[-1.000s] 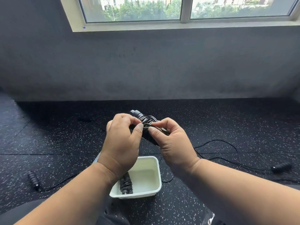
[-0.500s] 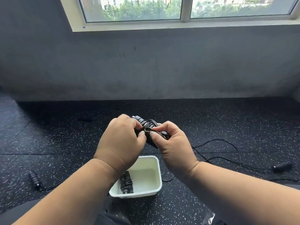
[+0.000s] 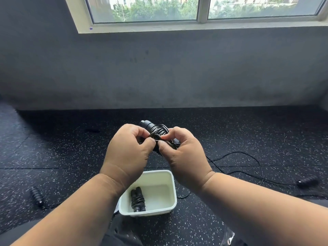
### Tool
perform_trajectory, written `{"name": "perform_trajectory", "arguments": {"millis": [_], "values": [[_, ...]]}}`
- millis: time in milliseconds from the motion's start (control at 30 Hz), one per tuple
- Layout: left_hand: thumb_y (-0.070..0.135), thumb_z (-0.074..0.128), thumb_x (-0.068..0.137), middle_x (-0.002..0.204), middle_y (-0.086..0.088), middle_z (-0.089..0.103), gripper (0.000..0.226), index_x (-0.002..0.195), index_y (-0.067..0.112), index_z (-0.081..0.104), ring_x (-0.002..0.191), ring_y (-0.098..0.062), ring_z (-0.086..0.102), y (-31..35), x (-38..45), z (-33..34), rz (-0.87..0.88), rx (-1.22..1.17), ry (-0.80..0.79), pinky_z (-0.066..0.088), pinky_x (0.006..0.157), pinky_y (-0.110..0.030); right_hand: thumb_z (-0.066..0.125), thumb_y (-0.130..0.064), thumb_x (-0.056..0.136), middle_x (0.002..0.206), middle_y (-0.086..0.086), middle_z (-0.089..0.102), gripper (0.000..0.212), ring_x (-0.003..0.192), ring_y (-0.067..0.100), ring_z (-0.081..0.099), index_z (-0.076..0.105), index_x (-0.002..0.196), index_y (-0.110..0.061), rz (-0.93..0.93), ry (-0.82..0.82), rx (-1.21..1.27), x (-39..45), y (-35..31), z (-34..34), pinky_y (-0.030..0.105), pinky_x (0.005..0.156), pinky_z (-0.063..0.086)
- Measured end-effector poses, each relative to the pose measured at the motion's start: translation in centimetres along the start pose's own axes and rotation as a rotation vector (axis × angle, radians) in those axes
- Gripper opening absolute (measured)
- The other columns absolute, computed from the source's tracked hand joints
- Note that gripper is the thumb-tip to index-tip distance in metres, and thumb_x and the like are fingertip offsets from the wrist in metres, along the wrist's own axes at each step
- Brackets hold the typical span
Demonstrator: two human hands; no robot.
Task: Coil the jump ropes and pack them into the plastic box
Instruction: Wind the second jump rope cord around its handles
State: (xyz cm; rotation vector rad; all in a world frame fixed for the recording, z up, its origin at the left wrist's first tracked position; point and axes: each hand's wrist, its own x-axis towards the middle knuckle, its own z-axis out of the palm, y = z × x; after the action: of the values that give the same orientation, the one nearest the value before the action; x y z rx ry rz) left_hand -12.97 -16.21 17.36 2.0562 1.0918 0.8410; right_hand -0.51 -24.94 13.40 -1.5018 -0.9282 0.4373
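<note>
Above box, black tightly coiled rope

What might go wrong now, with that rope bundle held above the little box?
The cord end pinched between the left hand and right hand may slip, so the wound jump rope could spring loose. The white plastic box already holds one coiled rope, so space may get tight. The loose rope on the floor, with its handle at right, could snag or tangle.
</note>
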Motion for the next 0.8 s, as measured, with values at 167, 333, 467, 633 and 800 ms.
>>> {"name": "perform_trajectory", "arguments": {"millis": [167, 333, 467, 633, 800], "values": [[0.024, 0.075, 0.088, 0.098, 0.013, 0.061, 0.007, 0.088, 0.026, 0.068, 0.093, -0.012, 0.06, -0.2, -0.4, 0.6, 0.143, 0.097, 0.009, 0.05, 0.088, -0.035, 0.08, -0.031, 0.083, 0.1, -0.002, 0.066, 0.015, 0.097, 0.025, 0.065, 0.066, 0.085, -0.033, -0.071, 0.078, 0.046, -0.4, 1.3, 0.3, 0.053, 0.088, 0.053], [0.036, 0.065, 0.084, 0.097, 0.017, 0.059, 0.009, 0.089, 0.029, 0.067, 0.093, -0.014, 0.06, 0.1, -0.2, 0.3, 0.197, 0.07, 0.012, 0.053, 0.088, -0.041, 0.078, -0.03, 0.084, 0.11, 0.014, 0.069, 0.014, 0.101, 0.045, 0.065, 0.066, 0.086, -0.026, -0.037, 0.065, 0.291, -0.3, 1.1, 0.5, 0.064, 0.091, 0.052], [0.038, 0.065, 0.085, 0.094, 0.017, 0.059, 0.008, 0.088, 0.031, 0.065, 0.09, -0.015, 0.061, 0.2, -0.1, -0.3, 0.229, 0.063, 0.062, 0.055, 0.085, -0.045, 0.078, -0.022, 0.084, 0.115, 0.018, 0.071, 0.018, 0.106, 0.047, 0.066, 0.062, 0.086, -0.015, -0.008, 0.006, 0.428, -0.3, 0.0, 0.4, 0.069, 0.096, 0.05], [0.03, 0.073, 0.086, 0.096, 0.014, 0.064, 0.014, 0.098, 0.028, 0.066, 0.092, -0.014, 0.064, -0.4, -0.2, -0.3, 0.229, 0.09, 0.105, 0.056, 0.087, -0.044, 0.069, 0.002, 0.091, 0.119, 0.017, 0.071, 0.018, 0.101, 0.025, 0.067, 0.059, 0.084, -0.011, 0.053, -0.009, 0.482, -0.5, 0.0, 0.4, 0.06, 0.1, 0.053], [0.021, 0.07, 0.088, 0.095, 0.011, 0.067, 0.01, 0.095, 0.026, 0.072, 0.089, -0.017, 0.065, -0.6, -0.1, -0.5, 0.352, 0.19, 0.126, 0.056, 0.082, -0.041, 0.066, 0.001, 0.09, 0.123, 0.015, 0.071, 0.015, 0.105, 0.023, 0.068, 0.055, 0.087, -0.008, 0.077, -0.017, 0.52, -0.3, 0.0, 0.4, 0.044, 0.095, 0.059]]}}
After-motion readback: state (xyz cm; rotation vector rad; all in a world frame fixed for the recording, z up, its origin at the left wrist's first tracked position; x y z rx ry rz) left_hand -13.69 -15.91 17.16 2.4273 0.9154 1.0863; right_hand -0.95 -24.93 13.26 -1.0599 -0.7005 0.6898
